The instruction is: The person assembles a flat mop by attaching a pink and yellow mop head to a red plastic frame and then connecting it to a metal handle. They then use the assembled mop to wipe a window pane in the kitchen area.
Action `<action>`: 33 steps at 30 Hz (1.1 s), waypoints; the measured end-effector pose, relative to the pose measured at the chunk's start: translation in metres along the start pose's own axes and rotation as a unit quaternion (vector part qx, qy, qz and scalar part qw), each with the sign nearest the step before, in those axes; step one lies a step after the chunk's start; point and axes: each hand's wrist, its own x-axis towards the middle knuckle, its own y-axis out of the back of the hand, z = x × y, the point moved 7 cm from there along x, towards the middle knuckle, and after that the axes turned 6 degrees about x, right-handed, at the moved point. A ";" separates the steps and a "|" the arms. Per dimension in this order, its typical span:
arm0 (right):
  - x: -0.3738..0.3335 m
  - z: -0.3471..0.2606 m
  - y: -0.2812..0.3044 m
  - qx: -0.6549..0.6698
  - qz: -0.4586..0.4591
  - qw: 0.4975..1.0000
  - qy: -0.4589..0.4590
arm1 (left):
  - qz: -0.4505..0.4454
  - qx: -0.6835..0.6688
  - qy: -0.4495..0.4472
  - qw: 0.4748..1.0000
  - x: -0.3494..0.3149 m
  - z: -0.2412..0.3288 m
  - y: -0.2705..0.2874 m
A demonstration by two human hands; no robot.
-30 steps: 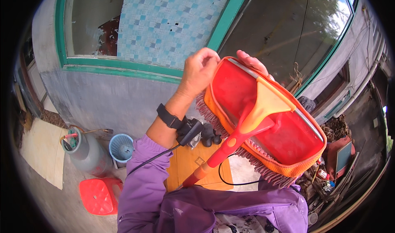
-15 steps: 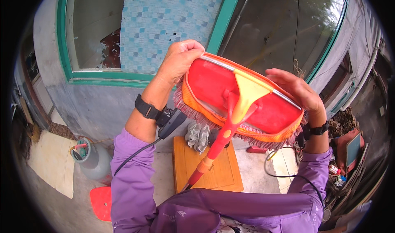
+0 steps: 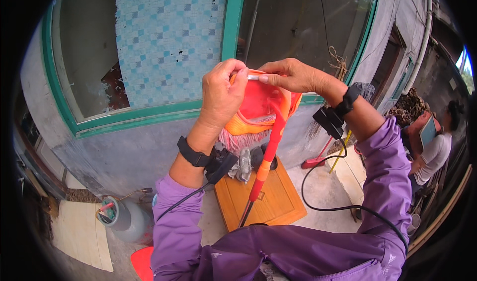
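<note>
A window-cleaning mop has a red head [image 3: 256, 100], turned nearly edge-on in front of the wall. An orange mesh cover [image 3: 246, 124] with pinkish fringe wraps its rim, and a silvery strip [image 3: 254, 77] runs along the top. My left hand [image 3: 221, 92] pinches the cover's edge at the head's upper left corner. On the same upper edge my right hand [image 3: 295, 76] grips the head, thumb against the strip; its other fingers are partly hidden behind. The red and orange pole [image 3: 268, 157] slants down toward my body.
A green-framed window [image 3: 233, 28] fills the wall ahead. Below lies a wooden stool or small table [image 3: 278, 194] with grey shoes [image 3: 242, 166]. A gas cylinder [image 3: 126, 219] and red stool [image 3: 142, 262] stand left. A red broom [image 3: 314, 162] and another person [image 3: 435, 154] are at right.
My right hand has moved left along the head's upper edge and closed on it, close to my left hand. The mop head has turned from broadside to nearly edge-on.
</note>
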 end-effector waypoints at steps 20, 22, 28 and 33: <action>0.009 -0.084 -0.017 0.004 0.234 0.927 0.292 | -0.196 -0.223 0.421 0.857 -0.217 -0.040 -0.098; 0.002 -0.097 -0.014 -0.105 0.294 0.893 0.325 | -0.173 -0.302 0.441 0.827 -0.212 -0.038 -0.094; -0.026 -0.117 -0.024 -0.259 0.337 0.800 0.424 | -0.217 -0.306 0.501 0.780 -0.209 -0.055 -0.079; 0.003 -0.127 -0.022 -0.218 0.273 0.850 0.394 | -0.229 -0.328 0.481 0.780 -0.211 -0.041 -0.082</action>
